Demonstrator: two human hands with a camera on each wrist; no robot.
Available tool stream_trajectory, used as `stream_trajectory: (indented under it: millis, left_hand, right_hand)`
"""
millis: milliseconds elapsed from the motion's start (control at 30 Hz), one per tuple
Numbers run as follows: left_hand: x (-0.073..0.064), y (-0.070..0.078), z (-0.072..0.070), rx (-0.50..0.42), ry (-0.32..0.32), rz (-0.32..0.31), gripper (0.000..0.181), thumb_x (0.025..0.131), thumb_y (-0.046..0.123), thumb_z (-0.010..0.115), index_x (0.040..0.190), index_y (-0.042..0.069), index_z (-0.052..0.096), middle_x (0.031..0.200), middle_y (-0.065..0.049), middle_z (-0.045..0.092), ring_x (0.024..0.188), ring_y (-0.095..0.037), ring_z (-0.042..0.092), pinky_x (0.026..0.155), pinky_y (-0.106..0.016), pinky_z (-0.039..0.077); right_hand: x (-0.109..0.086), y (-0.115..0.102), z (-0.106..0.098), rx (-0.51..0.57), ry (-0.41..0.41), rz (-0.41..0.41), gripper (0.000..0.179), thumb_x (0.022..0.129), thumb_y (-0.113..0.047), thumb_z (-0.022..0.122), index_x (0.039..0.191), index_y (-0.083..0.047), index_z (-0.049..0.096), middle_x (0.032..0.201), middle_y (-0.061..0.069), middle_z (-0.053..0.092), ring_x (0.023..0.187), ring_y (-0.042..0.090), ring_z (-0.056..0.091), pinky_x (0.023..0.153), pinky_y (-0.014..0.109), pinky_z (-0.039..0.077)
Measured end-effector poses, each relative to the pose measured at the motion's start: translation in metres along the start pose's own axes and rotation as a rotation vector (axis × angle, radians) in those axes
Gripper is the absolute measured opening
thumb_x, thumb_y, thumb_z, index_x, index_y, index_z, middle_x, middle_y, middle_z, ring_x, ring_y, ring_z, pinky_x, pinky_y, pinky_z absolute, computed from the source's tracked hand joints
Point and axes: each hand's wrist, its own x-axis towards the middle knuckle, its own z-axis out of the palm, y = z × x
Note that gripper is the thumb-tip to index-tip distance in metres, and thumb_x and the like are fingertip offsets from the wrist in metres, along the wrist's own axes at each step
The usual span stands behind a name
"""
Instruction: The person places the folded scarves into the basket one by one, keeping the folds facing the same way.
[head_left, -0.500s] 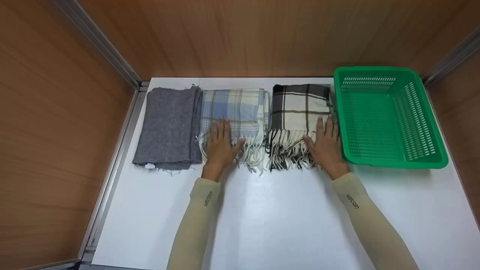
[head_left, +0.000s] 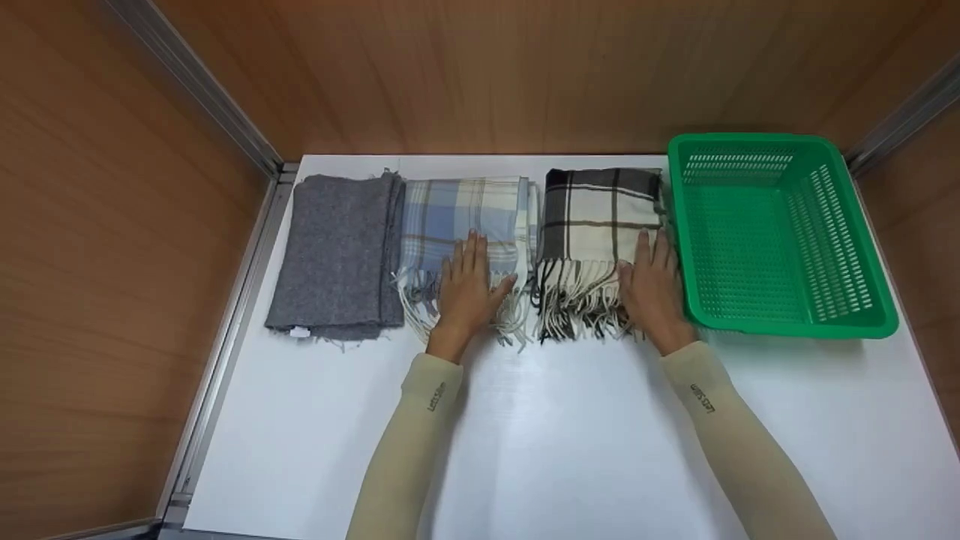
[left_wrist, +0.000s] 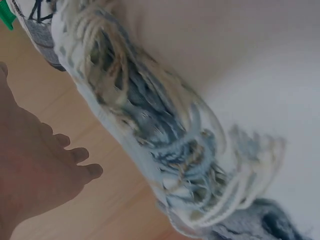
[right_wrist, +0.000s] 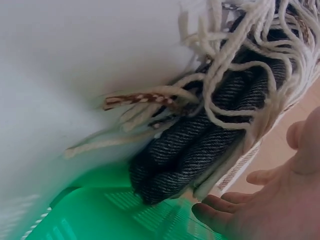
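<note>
Three folded scarves lie side by side along the back of the white table. Over the front part of the blue and cream plaid scarf (head_left: 450,206) is my left hand (head_left: 466,292), fingers straight and pointing to the back wall. Its fringe (left_wrist: 185,155) hangs in loose strands in the left wrist view. My right hand (head_left: 654,292) lies along the right front corner of the black and white plaid scarf (head_left: 592,202), fingers extended. That scarf's folded layers (right_wrist: 200,140) show from the front in the right wrist view. At the left lies the grey scarf (head_left: 337,251), apart from both hands.
A green plastic basket (head_left: 694,307) with perforated sides stands at the right, close beside the black and white scarf and my right hand. Wooden panels (head_left: 480,75) close off the back and sides. The white tabletop (head_left: 555,435) extends in front of the scarves.
My left hand has moved to the right across the blue plaid scarf. The right hand has barely shifted, its thumb drawn closer to the fingers. The scarves and basket stay in place.
</note>
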Motion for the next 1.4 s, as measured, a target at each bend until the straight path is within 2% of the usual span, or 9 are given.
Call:
stream_trajectory:
  millis: [133, 367, 667, 933, 1200, 1400]
  left_hand:
    - [0.004, 0.011, 0.003, -0.024, 0.026, 0.030, 0.089, 0.106, 0.059, 0.052, 0.168, 0.003, 0.020, 0.176, -0.016, 0.016, 0.161, -0.040, 0.017, 0.129, -0.058, 0.015]
    - [0.008, 0.031, 0.010, -0.057, 0.025, 0.069, 0.083, 0.108, 0.053, 0.053, 0.168, 0.005, 0.021, 0.175, -0.016, 0.020, 0.160, -0.040, 0.022, 0.129, -0.055, 0.017]
    - [0.008, 0.053, 0.017, -0.202, -0.027, 0.083, 0.078, 0.110, 0.047, 0.054, 0.168, 0.005, 0.024, 0.175, -0.014, 0.022, 0.160, -0.036, 0.025, 0.129, -0.048, 0.020]
    - [0.010, 0.066, 0.025, -0.290, -0.027, 0.131, 0.069, 0.112, 0.038, 0.053, 0.166, 0.004, 0.028, 0.173, -0.016, 0.027, 0.158, -0.036, 0.028, 0.127, -0.049, 0.027]
    - [0.015, 0.074, 0.030, -0.477, -0.132, 0.043, 0.069, 0.111, 0.038, 0.053, 0.168, 0.009, 0.025, 0.175, -0.014, 0.019, 0.160, -0.032, 0.024, 0.123, -0.052, 0.033]
    - [0.016, 0.076, 0.034, -0.539, -0.195, -0.006, 0.070, 0.111, 0.040, 0.051, 0.169, 0.012, 0.024, 0.176, -0.017, 0.015, 0.161, -0.034, 0.021, 0.123, -0.054, 0.034]
  right_hand:
    - [0.003, 0.000, 0.000, 0.004, 0.041, -0.002, 0.061, 0.114, -0.018, 0.044, 0.163, 0.011, 0.021, 0.167, 0.038, 0.014, 0.153, 0.055, 0.020, 0.120, 0.068, 0.025]
    - [0.008, 0.002, 0.004, 0.023, 0.066, 0.032, 0.057, 0.115, -0.016, 0.041, 0.162, 0.012, 0.023, 0.166, 0.038, 0.016, 0.151, 0.054, 0.024, 0.118, 0.067, 0.030]
    - [0.013, 0.002, 0.008, -0.032, 0.061, 0.098, 0.057, 0.114, -0.011, 0.037, 0.161, 0.015, 0.018, 0.165, 0.038, 0.017, 0.146, 0.055, 0.030, 0.116, 0.066, 0.033]
    - [0.017, 0.001, 0.008, -0.025, 0.051, 0.167, 0.063, 0.113, -0.011, 0.044, 0.159, 0.018, 0.015, 0.163, 0.040, 0.020, 0.143, 0.056, 0.034, 0.114, 0.066, 0.036]
    - [0.023, 0.003, 0.005, 0.021, 0.002, 0.239, 0.064, 0.111, -0.014, 0.048, 0.158, 0.018, 0.019, 0.159, 0.041, 0.024, 0.142, 0.057, 0.035, 0.114, 0.065, 0.036]
    - [0.024, 0.003, 0.002, 0.090, -0.041, 0.273, 0.065, 0.110, -0.016, 0.049, 0.159, 0.015, 0.019, 0.158, 0.042, 0.025, 0.141, 0.058, 0.037, 0.114, 0.066, 0.036]
